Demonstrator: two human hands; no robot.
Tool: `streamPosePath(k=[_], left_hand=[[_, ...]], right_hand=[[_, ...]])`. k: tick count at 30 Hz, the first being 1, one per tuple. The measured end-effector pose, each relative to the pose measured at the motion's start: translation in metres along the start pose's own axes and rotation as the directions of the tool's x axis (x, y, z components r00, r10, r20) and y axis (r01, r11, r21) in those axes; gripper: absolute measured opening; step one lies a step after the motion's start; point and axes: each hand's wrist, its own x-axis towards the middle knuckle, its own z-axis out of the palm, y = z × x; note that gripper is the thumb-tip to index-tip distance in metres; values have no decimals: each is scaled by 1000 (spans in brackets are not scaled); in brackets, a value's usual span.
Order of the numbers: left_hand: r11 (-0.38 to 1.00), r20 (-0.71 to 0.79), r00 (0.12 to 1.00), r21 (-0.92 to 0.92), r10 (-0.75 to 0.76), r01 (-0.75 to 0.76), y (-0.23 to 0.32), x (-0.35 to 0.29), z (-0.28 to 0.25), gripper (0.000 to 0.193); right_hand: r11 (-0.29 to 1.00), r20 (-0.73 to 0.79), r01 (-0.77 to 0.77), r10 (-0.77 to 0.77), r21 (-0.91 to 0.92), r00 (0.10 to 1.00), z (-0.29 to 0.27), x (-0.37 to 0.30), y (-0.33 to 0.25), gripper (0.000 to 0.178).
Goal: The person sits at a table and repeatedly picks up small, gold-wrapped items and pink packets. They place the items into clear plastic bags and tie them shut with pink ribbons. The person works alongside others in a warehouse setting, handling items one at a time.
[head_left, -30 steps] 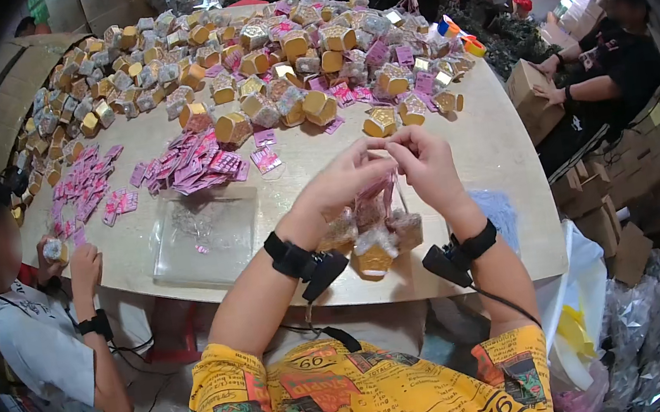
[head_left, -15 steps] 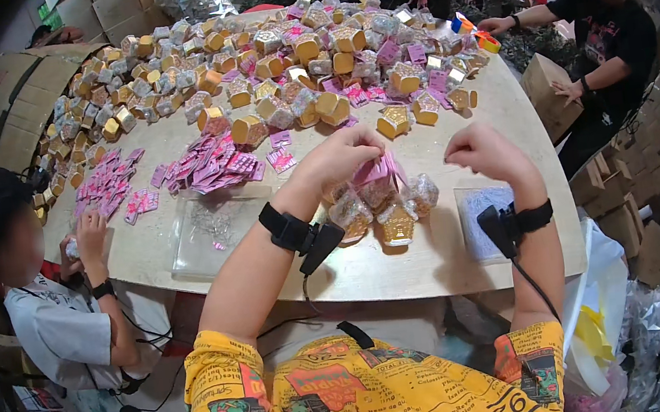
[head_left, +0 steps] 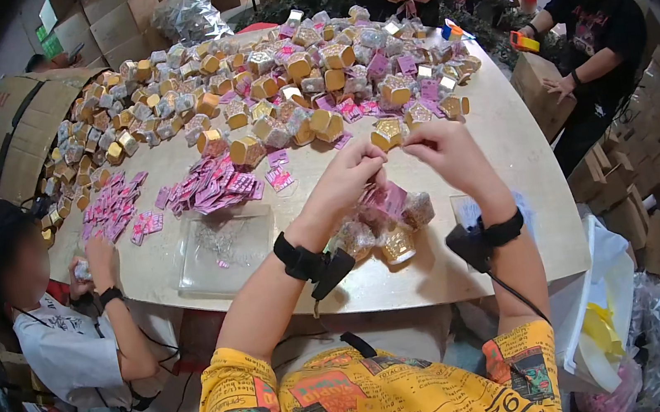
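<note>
My left hand [head_left: 355, 176] is closed in a pinch on a pink card [head_left: 387, 198], which hangs below the fingers. Close beside it, my right hand [head_left: 449, 150] has its thumb and fingertips pressed together; whatever lies between them is too small to make out. Under my hands sit several wrapped house-shaped trinkets, among them a gold one [head_left: 396, 245] and a clear-wrapped one [head_left: 355, 238]. A shallow tray of thin pale strands [head_left: 524, 210] lies below my right wrist, partly hidden by it. Both wrists wear black straps with small devices.
A large heap of gold and clear-wrapped trinkets [head_left: 246, 75] covers the table's far side. Pink cards [head_left: 214, 184] lie piled near a clear tray [head_left: 189, 279] of small fasteners. Co-workers are at the left, back and right; the right one holds a tape dispenser [head_left: 523, 42] over a carton [head_left: 540, 91].
My right hand has moved left and forward, close to my left hand, from above the strand tray. The co-worker at right has lifted a tape dispenser off the table edge.
</note>
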Motion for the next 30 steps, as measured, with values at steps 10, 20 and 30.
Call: streamPosePath(k=[10, 20, 30], left_hand=[[996, -93, 995, -90, -36, 28, -22, 3, -7, 4], [999, -59, 998, 25, 26, -25, -8, -2, 4, 5], [994, -146, 987, -79, 65, -77, -14, -8, -12, 6]], right_hand=[[851, -97, -372, 434, 371, 896, -67, -39, 27, 9], [808, 338, -396, 260, 437, 904, 30, -22, 2, 30], [795, 205, -523, 482, 306, 852, -40, -42, 31, 10]])
